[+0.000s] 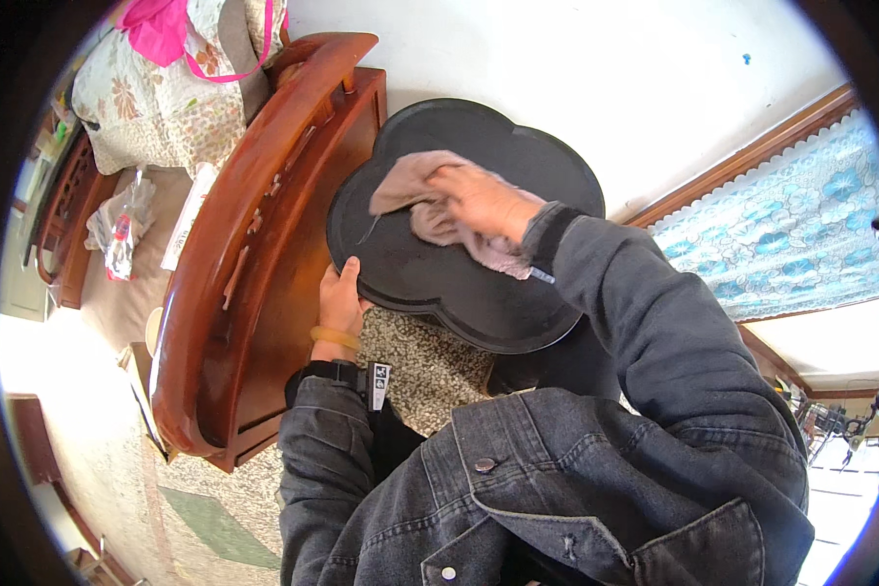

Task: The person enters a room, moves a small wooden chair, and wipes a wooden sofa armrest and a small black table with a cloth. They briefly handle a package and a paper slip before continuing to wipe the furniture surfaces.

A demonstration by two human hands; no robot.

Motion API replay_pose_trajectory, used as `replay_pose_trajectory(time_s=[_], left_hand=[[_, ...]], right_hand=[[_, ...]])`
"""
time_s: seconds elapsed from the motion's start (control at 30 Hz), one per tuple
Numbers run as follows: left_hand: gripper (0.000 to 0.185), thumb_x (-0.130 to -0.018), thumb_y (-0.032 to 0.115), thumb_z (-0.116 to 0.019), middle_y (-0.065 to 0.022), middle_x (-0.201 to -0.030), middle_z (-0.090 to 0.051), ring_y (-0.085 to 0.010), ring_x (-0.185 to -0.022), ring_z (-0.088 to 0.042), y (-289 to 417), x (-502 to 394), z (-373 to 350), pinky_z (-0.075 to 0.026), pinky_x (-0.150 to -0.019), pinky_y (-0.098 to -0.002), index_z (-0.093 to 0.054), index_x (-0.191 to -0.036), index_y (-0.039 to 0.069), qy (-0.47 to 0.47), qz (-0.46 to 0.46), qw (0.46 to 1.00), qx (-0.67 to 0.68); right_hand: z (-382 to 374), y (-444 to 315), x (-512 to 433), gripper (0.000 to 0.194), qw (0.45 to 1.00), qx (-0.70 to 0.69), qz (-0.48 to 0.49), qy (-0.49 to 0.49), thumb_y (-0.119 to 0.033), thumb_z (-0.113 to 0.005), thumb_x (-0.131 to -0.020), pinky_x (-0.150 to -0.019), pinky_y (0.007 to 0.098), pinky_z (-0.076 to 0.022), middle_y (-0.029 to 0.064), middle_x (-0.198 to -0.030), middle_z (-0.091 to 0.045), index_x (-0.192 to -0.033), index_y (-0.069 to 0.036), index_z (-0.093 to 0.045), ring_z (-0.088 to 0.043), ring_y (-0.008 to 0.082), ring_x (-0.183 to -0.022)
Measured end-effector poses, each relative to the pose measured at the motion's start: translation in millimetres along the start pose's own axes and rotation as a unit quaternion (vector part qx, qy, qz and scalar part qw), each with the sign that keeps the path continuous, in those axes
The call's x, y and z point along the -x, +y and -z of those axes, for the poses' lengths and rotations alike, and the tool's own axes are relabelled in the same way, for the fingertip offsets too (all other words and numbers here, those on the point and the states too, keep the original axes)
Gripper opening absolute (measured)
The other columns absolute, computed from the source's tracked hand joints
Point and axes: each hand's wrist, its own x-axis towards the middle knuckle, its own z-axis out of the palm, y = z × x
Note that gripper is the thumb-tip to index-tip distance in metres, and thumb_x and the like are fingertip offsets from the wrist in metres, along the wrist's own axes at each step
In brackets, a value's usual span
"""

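Before me is a black scalloped tabletop [410, 271] shaped like a four-lobed flower, with a raised rim. My right hand [480, 198] presses on a crumpled pinkish-grey cloth [410, 179] that lies on its surface, fingers bunched over the fabric. A small tag shows at the cloth's lower right end. My left hand [340, 304] grips the tabletop's rim at its lower left, thumb on top and fingers mostly hidden below. A yellowish bangle [335, 337] circles the left wrist.
Close on the left stands a glossy reddish-brown wooden bench [293, 242] with a curved rail. Beyond it are a floral quilted cover [161, 110], a pink bag [154, 29] and a plastic bag [121, 227]. A white wall [630, 88] and a blue patterned curtain [784, 227] flank the tabletop.
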Motion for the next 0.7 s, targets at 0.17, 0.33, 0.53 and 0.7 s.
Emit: replay_pose_trajectory(time_s=[0.17, 0.33, 0.53, 0.7], left_hand=[[0.034, -0.103, 0.019, -0.051, -0.0145, -0.123, -0.064, -0.0247, -0.104, -0.067, 1.8, 0.4, -2.1, -0.06, -0.085, -0.0387, -0.052, -0.13, -0.003, 0.009, -0.001, 1.0, -0.016], [0.036, -0.103, 0.019, -0.052, -0.0146, -0.122, -0.064, -0.0239, -0.102, -0.068, 2.4, 1.4, -3.2, -0.06, -0.079, -0.0363, -0.052, -0.13, -0.003, 0.016, -0.014, 1.0, -0.017], [0.034, -0.101, 0.021, -0.055, -0.0108, -0.107, -0.068, -0.0165, -0.081, -0.069, -2.8, -2.8, -5.3, -0.057, -0.056, -0.0275, -0.056, -0.125, -0.003, 0.031, -0.023, 0.999, 0.036], [0.034, -0.102, 0.019, -0.053, -0.0134, -0.112, -0.067, -0.0222, -0.088, -0.07, -3.2, -6.0, 0.2, -0.059, -0.068, -0.0319, -0.054, -0.128, -0.004, 0.038, -0.005, 0.999, -0.035]], right_hand=[[19.4, 74.9, 29.0, 0.04, 0.996, 0.041, -0.077, 0.019, -0.007, -0.05, -0.086, -0.105, 0.0439, -0.0426, 0.0208, -0.126, -0.058, -0.125, -0.001, -0.058, -0.053, 0.0379, -0.122], [53.7, 129.6, 53.5, 0.041, 0.981, 0.111, -0.146, -0.06, -0.005, -0.049, -0.088, -0.102, 0.043, -0.0437, 0.0201, -0.126, -0.057, -0.128, -0.006, -0.058, -0.054, 0.0374, -0.121], [82.9, 141.1, 69.3, 0.044, 0.942, 0.065, -0.291, -0.155, -0.01, -0.05, -0.091, -0.103, 0.0431, -0.0438, 0.0192, -0.133, -0.056, -0.135, -0.009, -0.053, -0.054, 0.0385, -0.122], [97.3, 136.3, 82.6, 0.055, 0.923, 0.044, -0.321, -0.206, -0.027, -0.047, -0.097, -0.114, 0.0396, -0.0356, 0.0185, -0.15, -0.046, -0.15, -0.013, -0.042, -0.046, 0.0354, -0.136]])
